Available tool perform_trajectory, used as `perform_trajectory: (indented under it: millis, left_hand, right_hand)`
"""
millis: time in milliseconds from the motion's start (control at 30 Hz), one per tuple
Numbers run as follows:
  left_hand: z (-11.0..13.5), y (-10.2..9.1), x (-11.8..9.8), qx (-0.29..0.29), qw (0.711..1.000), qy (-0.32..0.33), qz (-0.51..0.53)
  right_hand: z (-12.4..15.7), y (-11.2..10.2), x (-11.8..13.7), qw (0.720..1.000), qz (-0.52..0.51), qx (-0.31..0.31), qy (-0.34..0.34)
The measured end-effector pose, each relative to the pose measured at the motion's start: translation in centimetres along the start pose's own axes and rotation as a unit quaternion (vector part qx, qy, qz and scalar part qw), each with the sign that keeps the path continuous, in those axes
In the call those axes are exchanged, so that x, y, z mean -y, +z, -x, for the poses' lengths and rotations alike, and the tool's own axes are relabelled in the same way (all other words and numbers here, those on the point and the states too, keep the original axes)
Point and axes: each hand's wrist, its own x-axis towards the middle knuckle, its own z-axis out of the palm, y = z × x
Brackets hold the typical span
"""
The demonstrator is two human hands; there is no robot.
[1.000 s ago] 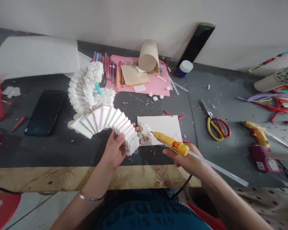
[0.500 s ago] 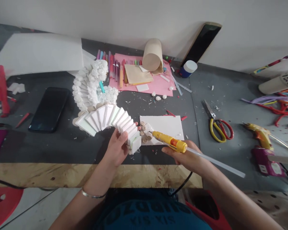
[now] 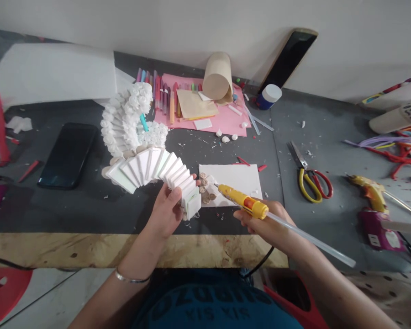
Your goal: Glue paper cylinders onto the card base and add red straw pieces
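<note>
My left hand is closed on the near end of a curved strip of white foam blocks, its thumb on top. The strip arcs up to the left, beside a curved piece covered in white rosettes with a turquoise stick on it. My right hand is wrapped round a yellow glue gun, with a long clear glue stick out of its back. Its nozzle points left at small beige paper rolls beside the strip's end. Under them lies a white card.
Scissors and a second glue gun lie to the right. A phone lies at the left. Behind are pens on pink paper, a beige paper roll, a blue jar and a phone leaning against the wall.
My right hand and the back of the glue gun have shifted slightly right, while the nozzle stays by the beige rolls. My left hand keeps its hold. The view has moved very slightly.
</note>
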Motion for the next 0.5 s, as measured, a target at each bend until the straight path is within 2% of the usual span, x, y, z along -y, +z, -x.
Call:
perform_trajectory:
  millis: [167,400,500]
  left_hand:
    - [-0.01,-0.01,-0.01,0.000,1.000,-0.003,0.006]
    - [-0.03,-0.16,0.08,0.006,1.000,-0.006,0.002]
    - [-0.02,-0.17,0.09,0.005,1.000,-0.005,-0.006]
  right_hand:
    - [-0.05,0.04,0.29,1.000,0.005,0.008,-0.016]
    - [-0.17,0.41,-0.12,0.997,-0.047,0.040,0.036]
    - [0.09,0.38,-0.38,0.999,-0.044,0.020,-0.003]
